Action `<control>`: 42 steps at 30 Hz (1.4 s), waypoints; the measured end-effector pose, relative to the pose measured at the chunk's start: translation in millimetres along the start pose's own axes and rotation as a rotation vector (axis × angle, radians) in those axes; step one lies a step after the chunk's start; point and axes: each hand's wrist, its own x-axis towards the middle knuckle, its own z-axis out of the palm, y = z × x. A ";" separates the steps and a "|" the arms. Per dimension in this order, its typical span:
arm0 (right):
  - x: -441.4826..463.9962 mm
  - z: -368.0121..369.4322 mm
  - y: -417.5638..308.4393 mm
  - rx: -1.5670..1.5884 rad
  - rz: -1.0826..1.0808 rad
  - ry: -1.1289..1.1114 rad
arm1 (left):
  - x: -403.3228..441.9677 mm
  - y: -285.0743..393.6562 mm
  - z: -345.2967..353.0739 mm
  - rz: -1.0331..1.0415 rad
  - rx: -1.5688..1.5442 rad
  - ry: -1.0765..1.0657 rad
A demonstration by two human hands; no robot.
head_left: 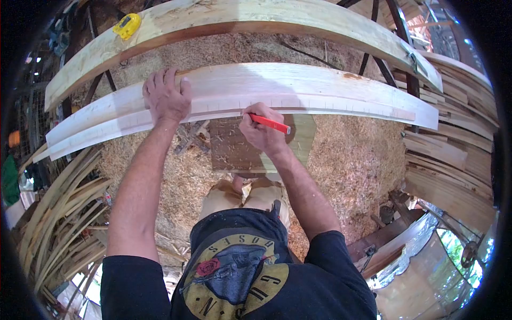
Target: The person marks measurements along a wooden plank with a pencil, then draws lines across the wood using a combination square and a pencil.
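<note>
A long pale wooden plank [320,80] runs across in front of me. Along its near edge lies a lighter strip [330,105] with a row of short tick marks. My left hand [166,97] rests on the left part of the plank, fingers spread over its top and thumb apart. In my right hand [261,128] is a flat red carpenter's pencil [271,124], pinched between thumb and fingers. Its red end points right; the writing tip is hidden by the fingers, close to the marked edge near the middle.
Beyond the plank lies a thicker wooden beam [234,18], with a yellow tape measure [127,25] on its left part. Dark metal legs [368,61] stand beneath. Wood shavings [352,160] cover the ground around a brown board [229,144]. Stacked timber [453,160] and thin strips [58,224] flank me.
</note>
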 end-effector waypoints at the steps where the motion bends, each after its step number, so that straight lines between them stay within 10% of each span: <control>1: -0.2 -0.1 0.8 0.005 0.010 -0.012 | 0.5 -1.6 2.4 0.001 -0.013 0.004; 42: -2.2 30.9 -23.1 0.092 0.067 -0.044 | -0.9 2.7 0.3 -0.026 -0.022 -0.006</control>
